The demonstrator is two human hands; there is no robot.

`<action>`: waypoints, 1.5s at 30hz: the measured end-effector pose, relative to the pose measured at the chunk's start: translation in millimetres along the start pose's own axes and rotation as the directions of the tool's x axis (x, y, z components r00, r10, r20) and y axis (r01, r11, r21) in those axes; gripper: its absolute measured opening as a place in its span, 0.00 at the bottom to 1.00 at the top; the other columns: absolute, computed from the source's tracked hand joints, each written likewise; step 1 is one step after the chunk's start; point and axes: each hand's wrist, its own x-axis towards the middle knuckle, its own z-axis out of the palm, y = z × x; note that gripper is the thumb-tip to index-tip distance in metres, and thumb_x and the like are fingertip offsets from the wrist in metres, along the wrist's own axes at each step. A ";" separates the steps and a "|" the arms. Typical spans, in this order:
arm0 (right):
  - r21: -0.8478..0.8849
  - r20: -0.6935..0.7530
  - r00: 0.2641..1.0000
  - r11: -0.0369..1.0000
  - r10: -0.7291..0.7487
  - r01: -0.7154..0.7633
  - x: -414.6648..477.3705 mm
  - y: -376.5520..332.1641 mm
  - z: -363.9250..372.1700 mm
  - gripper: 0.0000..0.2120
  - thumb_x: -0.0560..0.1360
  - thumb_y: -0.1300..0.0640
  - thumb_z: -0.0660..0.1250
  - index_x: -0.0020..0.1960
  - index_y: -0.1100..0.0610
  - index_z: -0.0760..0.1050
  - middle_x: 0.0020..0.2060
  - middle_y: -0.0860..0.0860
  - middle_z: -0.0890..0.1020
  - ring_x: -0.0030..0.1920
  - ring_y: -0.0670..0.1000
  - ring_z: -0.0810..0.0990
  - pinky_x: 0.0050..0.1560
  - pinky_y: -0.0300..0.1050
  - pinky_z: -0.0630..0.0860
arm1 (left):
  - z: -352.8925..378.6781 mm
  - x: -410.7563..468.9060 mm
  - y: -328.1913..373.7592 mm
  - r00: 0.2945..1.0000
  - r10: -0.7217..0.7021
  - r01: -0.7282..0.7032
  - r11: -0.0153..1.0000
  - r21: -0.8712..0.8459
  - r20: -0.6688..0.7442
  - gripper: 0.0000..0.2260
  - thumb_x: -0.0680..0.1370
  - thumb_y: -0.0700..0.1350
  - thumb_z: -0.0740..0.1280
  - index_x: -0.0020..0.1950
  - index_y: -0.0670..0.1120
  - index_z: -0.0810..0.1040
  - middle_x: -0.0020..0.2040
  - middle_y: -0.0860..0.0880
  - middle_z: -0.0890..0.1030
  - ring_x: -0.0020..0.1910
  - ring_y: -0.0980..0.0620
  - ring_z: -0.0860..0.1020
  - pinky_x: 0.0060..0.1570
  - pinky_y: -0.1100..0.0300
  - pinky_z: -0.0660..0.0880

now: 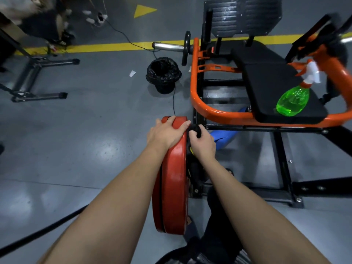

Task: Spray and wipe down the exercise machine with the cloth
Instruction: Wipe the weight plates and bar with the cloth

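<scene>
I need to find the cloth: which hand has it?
The right hand grips the dark cloth beside the red weight plate; the left hand holds nothing, resting flat on the plate's rim.

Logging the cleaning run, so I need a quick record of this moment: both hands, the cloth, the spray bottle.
left hand: laid over the top rim of the red weight plate
right hand: grips the dark cloth right beside the plate's rim
spray bottle: green, lying on the black seat pad
floor: bin lined with a black bag
</scene>
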 end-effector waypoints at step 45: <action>-0.230 -0.044 0.947 0.926 -0.317 0.299 -12.3 40.8 19.5 0.22 0.77 0.45 0.55 0.67 0.51 0.76 0.50 0.54 0.78 0.50 0.60 0.80 0.47 0.56 0.77 | -8.7 48.6 43.5 0.976 -0.150 0.113 0.968 0.224 0.156 0.29 0.80 0.66 0.54 0.81 0.62 0.61 0.82 0.45 0.61 0.78 0.42 0.64 0.75 0.49 0.61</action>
